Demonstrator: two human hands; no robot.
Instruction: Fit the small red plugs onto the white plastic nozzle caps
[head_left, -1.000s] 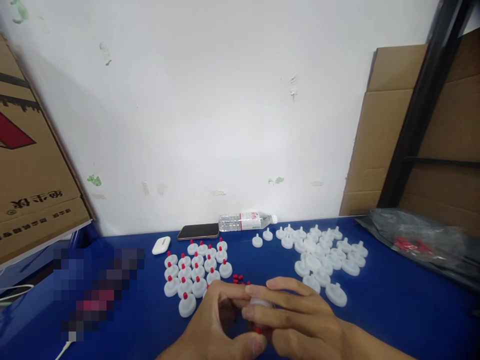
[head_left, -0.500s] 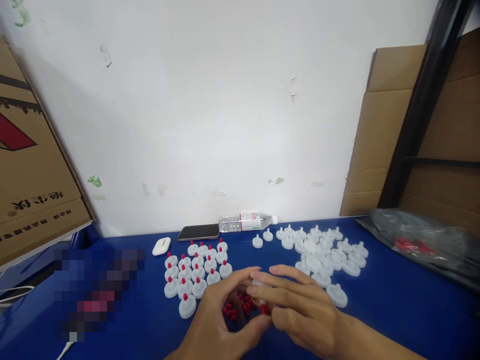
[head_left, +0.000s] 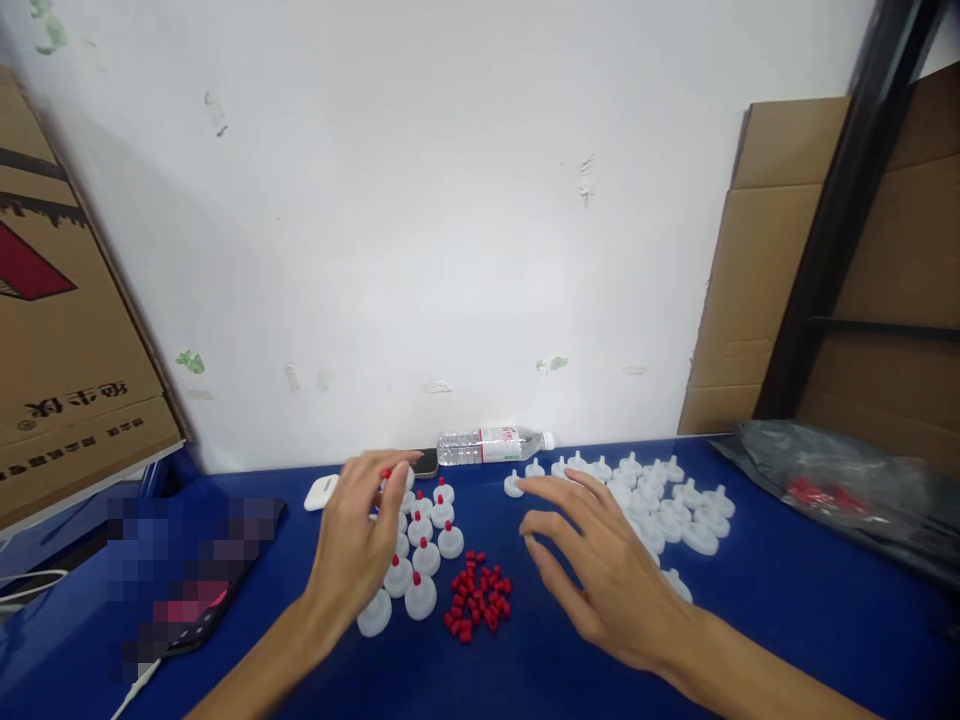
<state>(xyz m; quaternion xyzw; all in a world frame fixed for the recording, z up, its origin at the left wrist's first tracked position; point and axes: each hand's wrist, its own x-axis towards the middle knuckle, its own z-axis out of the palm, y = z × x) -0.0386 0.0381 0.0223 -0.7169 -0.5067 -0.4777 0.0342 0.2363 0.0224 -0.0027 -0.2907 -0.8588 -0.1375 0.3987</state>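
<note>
My left hand [head_left: 358, 545] reaches over the group of white pieces with red tips [head_left: 431, 535] and pinches one red-tipped white piece [head_left: 387, 476] at its fingertips, above the back row. My right hand [head_left: 592, 565] hovers with fingers spread and nothing in it, just left of the pile of plain white pieces [head_left: 667, 500]. A small heap of loose red caps [head_left: 477, 600] lies on the blue table [head_left: 787, 600] between my two hands.
A water bottle [head_left: 491, 444] lies by the wall, with a phone [head_left: 429, 462] and a white earbud case [head_left: 321, 491] to its left. A black plastic bag [head_left: 847, 480] sits at the right. Cardboard boxes [head_left: 60, 330] stand left, cardboard sheets [head_left: 757, 260] right.
My hands were joined together low over the red caps; they have separated. The left moved up-left with a red-tipped piece, the right opened and moved toward the plain white pieces.
</note>
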